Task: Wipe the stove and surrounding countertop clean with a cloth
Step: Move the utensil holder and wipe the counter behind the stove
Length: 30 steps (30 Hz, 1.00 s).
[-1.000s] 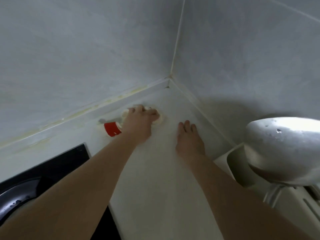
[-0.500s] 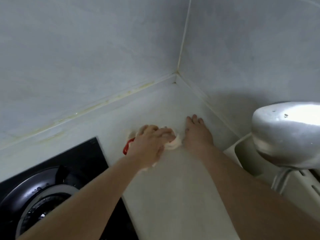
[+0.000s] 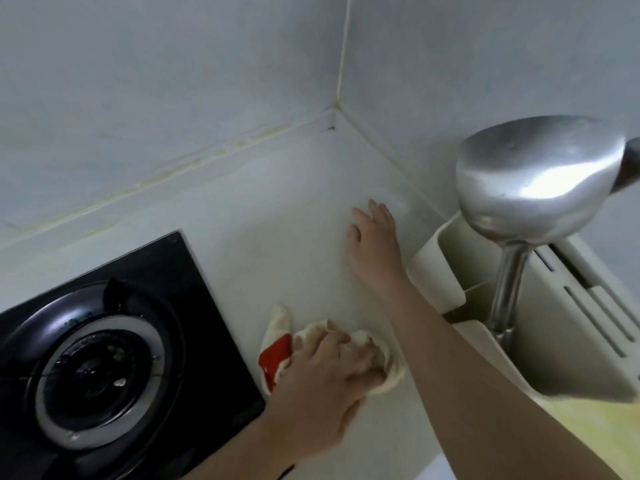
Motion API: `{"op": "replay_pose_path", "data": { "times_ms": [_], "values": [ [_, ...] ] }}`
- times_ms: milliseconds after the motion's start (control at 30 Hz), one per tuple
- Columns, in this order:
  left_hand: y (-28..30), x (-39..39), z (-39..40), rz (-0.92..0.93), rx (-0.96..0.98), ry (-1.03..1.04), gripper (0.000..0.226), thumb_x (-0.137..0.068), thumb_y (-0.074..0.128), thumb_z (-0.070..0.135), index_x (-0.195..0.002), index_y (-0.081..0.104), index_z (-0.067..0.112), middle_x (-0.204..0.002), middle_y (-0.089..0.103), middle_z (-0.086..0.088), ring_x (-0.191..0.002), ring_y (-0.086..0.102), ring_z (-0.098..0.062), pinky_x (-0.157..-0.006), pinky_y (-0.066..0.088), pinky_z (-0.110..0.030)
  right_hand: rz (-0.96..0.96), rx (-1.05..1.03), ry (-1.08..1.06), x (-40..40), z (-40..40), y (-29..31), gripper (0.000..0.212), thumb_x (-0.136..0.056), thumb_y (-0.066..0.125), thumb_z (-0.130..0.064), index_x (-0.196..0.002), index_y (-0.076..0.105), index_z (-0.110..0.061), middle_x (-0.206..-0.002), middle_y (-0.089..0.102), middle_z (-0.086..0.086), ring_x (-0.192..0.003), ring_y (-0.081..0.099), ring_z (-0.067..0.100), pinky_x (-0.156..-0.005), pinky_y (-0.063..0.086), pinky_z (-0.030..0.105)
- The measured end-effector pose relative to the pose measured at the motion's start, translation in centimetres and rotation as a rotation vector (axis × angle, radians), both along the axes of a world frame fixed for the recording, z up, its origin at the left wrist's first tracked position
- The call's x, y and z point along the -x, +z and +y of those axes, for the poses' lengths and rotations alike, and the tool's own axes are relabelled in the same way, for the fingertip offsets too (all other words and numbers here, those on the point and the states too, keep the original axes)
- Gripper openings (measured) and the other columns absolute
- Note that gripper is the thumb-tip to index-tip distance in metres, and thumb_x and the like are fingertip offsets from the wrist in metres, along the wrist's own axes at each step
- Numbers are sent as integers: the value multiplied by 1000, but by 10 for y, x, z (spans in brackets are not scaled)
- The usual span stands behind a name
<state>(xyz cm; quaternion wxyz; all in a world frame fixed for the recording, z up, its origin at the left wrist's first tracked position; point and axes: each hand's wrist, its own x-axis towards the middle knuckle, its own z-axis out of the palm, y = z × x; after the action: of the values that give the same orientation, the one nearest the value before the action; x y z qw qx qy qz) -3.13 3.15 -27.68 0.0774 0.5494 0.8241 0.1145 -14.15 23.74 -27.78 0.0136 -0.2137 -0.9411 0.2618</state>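
A cream cloth with a red patch (image 3: 278, 355) lies bunched on the white countertop (image 3: 277, 209), just right of the black glass stove (image 3: 166, 271). My left hand (image 3: 325, 386) grips the cloth from above and presses it onto the counter. My right hand (image 3: 375, 244) rests flat on the counter farther back, fingers straight, holding nothing. The stove's round burner (image 3: 100, 368) sits at the lower left with pale specks on it.
A cream utensil holder (image 3: 440, 271) stands at the right with a large steel ladle (image 3: 526, 178) upright in it. Grey tiled walls meet in a corner (image 3: 334, 119) behind the counter. The wall seam shows yellowish stains.
My left hand has dragged the cloth from near the back wall toward the front edge beside the stove. My right hand stayed flat on the counter; the view pulled back.
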Motion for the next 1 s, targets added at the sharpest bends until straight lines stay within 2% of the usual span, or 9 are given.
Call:
{"op": "replay_pose_path", "data": {
  "times_ms": [100,200,333,400,467,567,700,800,1000],
  "values": [
    [-3,19,-11,15,-13,-100,45,-91,56,35,-135,51,45,-146,46,14,-119,52,-24,-104,38,-48,5,-26,56,-24,-11,-14,44,-107,42,-20,-148,52,-10,-164,34,14,-154,22,31,-126,18,38],
    [-8,58,-16,71,23,-27,49,-89,44,34,-136,48,45,-151,44,13,-120,49,-25,-99,41,-48,-5,-74,111,-34,-10,-18,43,-106,46,-22,-148,54,-13,-163,38,14,-152,29,32,-125,21,39],
    [-12,149,-43,88,50,434,50,-93,50,32,-141,48,46,-155,43,12,-126,48,-28,-100,41,-48,-72,-98,121,-35,-10,-10,50,-108,40,-27,-156,42,-12,-166,31,12,-154,25,28,-127,17,36],
    [-2,187,-47,2,50,748,45,-97,52,30,-141,51,42,-154,41,11,-126,45,-30,-100,38,-48,-103,-89,96,-27,-15,-4,56,-108,39,-32,-160,31,-12,-164,34,13,-153,27,30,-126,22,38],
    [3,190,-34,-6,81,878,45,-97,51,28,-141,51,36,-154,40,8,-123,44,-33,-99,38,-47,-129,-179,92,-17,-21,-1,62,-106,39,-39,-161,26,-13,-161,37,14,-149,32,33,-122,29,43],
    [-5,161,-29,152,111,739,52,-92,54,29,-143,48,31,-153,43,5,-119,48,-34,-95,44,-48,-143,-308,113,4,-30,-1,67,-104,37,-48,-162,24,-17,-170,19,10,-155,20,30,-124,23,47],
    [-13,177,-43,193,28,612,47,-85,65,28,-132,59,34,-145,52,5,-106,54,-31,-84,49,-45,-159,-302,76,49,-30,1,80,-105,32,-55,-165,2,-11,-173,-7,7,-159,0,28,-128,10,46],
    [-13,199,-28,198,98,708,46,-87,64,24,-132,59,30,-145,52,1,-103,54,-32,-84,48,-45,-236,-289,17,66,-27,-4,87,-104,29,-61,-163,-2,-5,-173,-6,12,-159,2,33,-128,13,48],
    [-7,278,6,227,175,867,48,-98,44,21,-145,46,25,-155,40,-2,-118,48,-33,-96,42,-43,-255,-333,42,70,-19,-11,90,-101,22,-68,-164,6,-4,-172,6,14,-157,11,34,-127,17,44]
  ]
}}
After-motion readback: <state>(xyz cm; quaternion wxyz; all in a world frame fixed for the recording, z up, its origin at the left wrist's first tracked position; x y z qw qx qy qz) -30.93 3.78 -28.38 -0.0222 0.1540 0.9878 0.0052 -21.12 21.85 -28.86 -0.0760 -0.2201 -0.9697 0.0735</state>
